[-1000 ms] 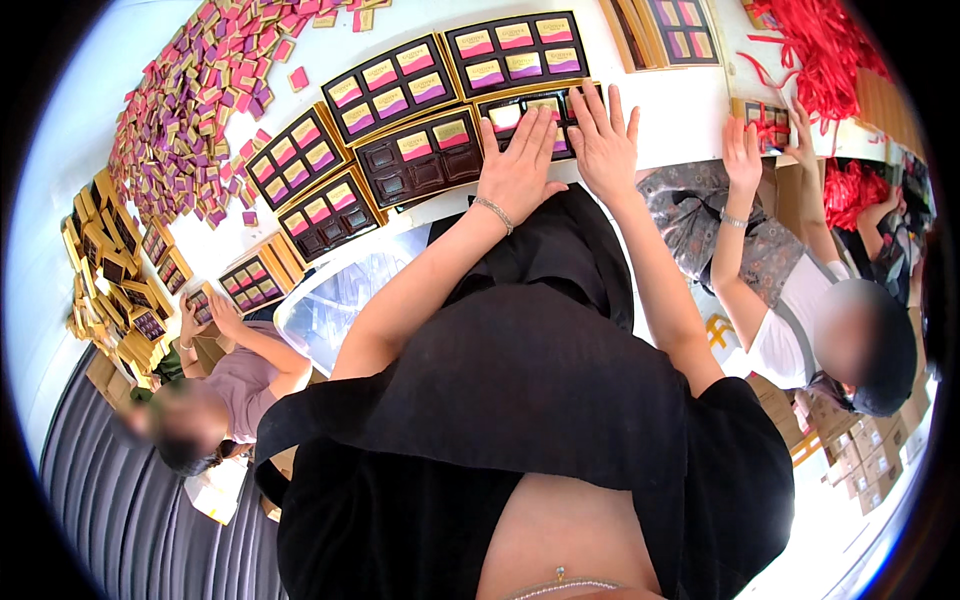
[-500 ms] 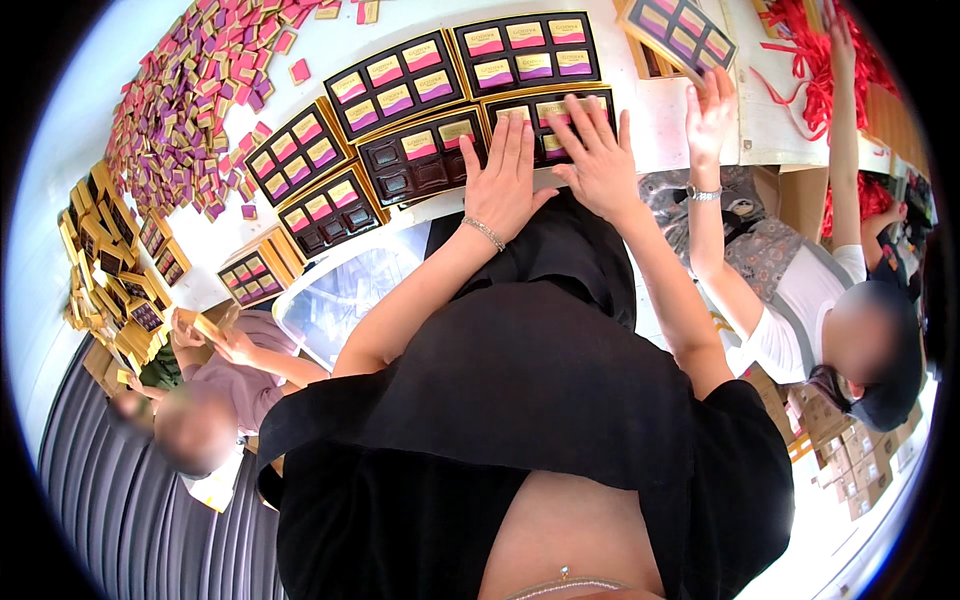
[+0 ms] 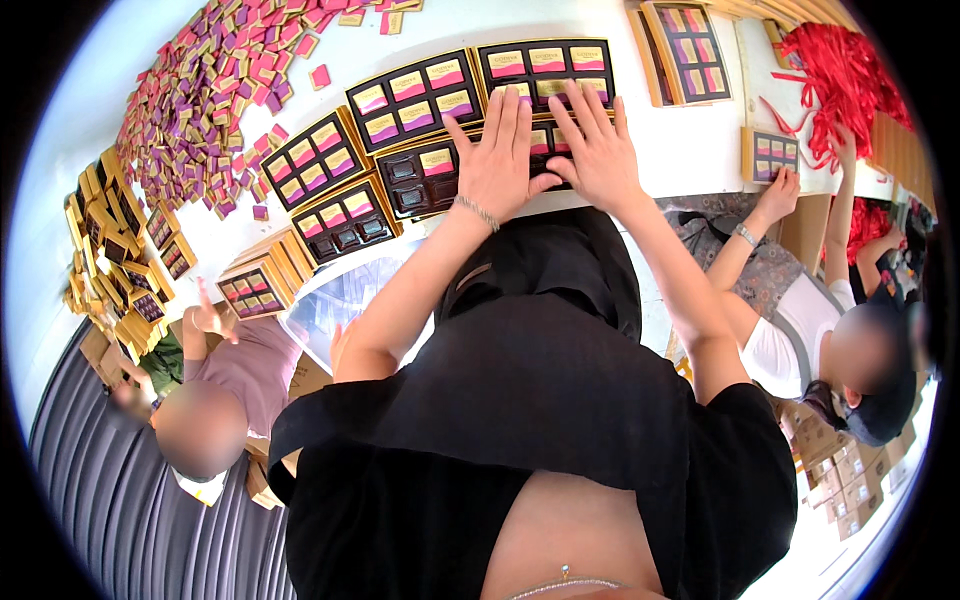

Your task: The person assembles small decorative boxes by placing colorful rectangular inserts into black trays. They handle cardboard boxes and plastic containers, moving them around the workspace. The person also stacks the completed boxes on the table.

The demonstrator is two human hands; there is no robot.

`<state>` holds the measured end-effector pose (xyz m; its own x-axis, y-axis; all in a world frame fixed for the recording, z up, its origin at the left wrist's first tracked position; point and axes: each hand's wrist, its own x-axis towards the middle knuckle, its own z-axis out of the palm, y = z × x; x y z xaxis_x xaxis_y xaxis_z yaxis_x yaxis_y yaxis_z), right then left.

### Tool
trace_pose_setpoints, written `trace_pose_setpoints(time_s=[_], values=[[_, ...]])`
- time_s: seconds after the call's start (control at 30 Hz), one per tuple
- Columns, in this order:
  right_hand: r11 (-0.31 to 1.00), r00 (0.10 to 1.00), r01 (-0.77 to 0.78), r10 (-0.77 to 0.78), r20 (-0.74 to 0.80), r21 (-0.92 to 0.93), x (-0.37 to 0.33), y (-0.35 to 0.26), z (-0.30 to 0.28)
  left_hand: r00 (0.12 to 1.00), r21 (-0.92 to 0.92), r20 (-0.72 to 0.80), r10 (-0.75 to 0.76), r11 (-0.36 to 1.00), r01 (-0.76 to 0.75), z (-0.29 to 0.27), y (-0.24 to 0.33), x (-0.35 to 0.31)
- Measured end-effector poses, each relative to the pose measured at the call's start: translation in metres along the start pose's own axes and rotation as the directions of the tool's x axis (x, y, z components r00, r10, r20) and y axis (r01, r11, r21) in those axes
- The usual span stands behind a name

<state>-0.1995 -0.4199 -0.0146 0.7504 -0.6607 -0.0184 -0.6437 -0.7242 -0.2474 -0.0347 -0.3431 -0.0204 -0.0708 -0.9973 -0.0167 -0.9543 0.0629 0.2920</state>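
My left hand (image 3: 497,165) lies flat, fingers spread, across the near edge of the boxes in front of me. Beside it my right hand (image 3: 603,152) is likewise spread, thumbs almost meeting. Fingertips of both reach the lower row of a black six-compartment chocolate box (image 3: 545,62) at the far right of the group. Below, another chocolate box (image 3: 540,140) is mostly hidden by my hands. The near middle box (image 3: 407,185) has a wrapped chocolate (image 3: 437,161) and bare dark compartments. Behind it a box (image 3: 410,97) holds pink and purple wrapped chocolates.
Left stand two more chocolate boxes (image 3: 313,160) and a stack of boxes (image 3: 252,280). Loose wrapped chocolates (image 3: 200,100) heap beyond. A co-worker's hand (image 3: 778,197) touches a box (image 3: 768,152) at right, near red ribbons (image 3: 840,80). Another co-worker's hand (image 3: 212,318) is raised at left.
My hands now reach farther over the boxes, onto the far right one. The right co-worker's hand has moved down and right to another box. The left co-worker no longer holds a gold box.
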Motion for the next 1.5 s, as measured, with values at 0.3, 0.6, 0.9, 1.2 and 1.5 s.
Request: trace_pose_setpoints(time_s=[0.3,0.6,0.9,1.2,1.5], values=[[0.998,0.995,0.070,-0.069,0.077,-0.003,0.025,0.017,0.015,0.991,0.024,0.136,-0.014,1.000,0.011,0.005,-0.013,0.015],[0.990,0.995,0.054,-0.063,0.071,0.127,0.031,0.018,0.003,0.999,-0.097,0.051,-0.009,0.995,0.014,-0.010,-0.023,0.021],[0.979,0.977,-0.203,0.203,0.058,-0.015,0.248,0.065,0.028,1.000,0.034,-0.009,-0.012,0.999,0.012,0.003,-0.235,0.179],[0.915,0.918,-0.395,0.395,-0.020,-0.079,0.260,0.081,0.080,0.952,-0.371,-0.120,-0.280,0.903,0.219,0.011,-0.254,0.167],[-0.091,0.858,-0.438,0.256,0.446,0.895,0.130,0.045,-0.002,0.935,-0.937,0.346,-0.078,0.017,0.348,-0.063,-0.159,0.089]])
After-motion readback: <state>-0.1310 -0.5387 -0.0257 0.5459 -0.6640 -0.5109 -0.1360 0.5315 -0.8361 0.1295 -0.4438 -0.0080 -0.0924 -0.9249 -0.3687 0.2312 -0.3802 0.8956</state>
